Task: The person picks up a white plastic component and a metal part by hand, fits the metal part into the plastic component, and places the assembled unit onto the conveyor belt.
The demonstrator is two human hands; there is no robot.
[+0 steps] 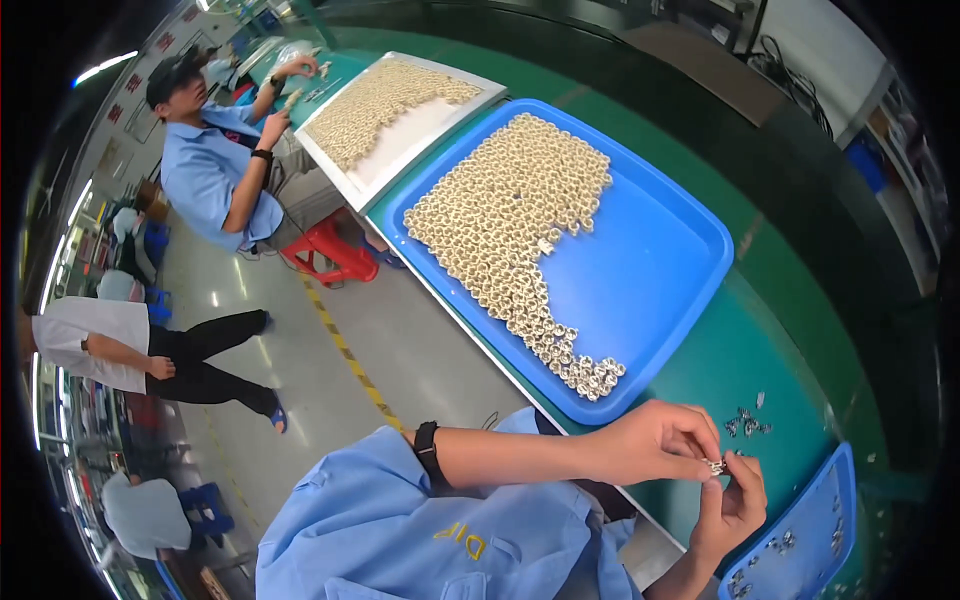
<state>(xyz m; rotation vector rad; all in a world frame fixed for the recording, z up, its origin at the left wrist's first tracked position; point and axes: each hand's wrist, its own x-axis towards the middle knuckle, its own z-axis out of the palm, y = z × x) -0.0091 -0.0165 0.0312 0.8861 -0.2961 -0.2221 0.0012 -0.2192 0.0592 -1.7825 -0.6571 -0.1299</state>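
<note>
My left hand, a dark band on its wrist, pinches a small pale metal part between thumb and fingers. My right hand meets it from the lower right, its thumb and fingertips closed on the same part. The part's exact kind is too small to tell. Just beyond the fingers lies a loose heap of small dark metal pieces on the green table. Left of and beyond my hands stands a large blue tray. Packed rows of small gold-coloured ring-like parts cover much of it, trailing toward its near corner.
A smaller blue tray with scattered metal pieces sits at the right edge. Farther along the green table, a white tray holds similar parts. A seated co-worker handles small pieces there, on a red stool. Another person stands in the aisle.
</note>
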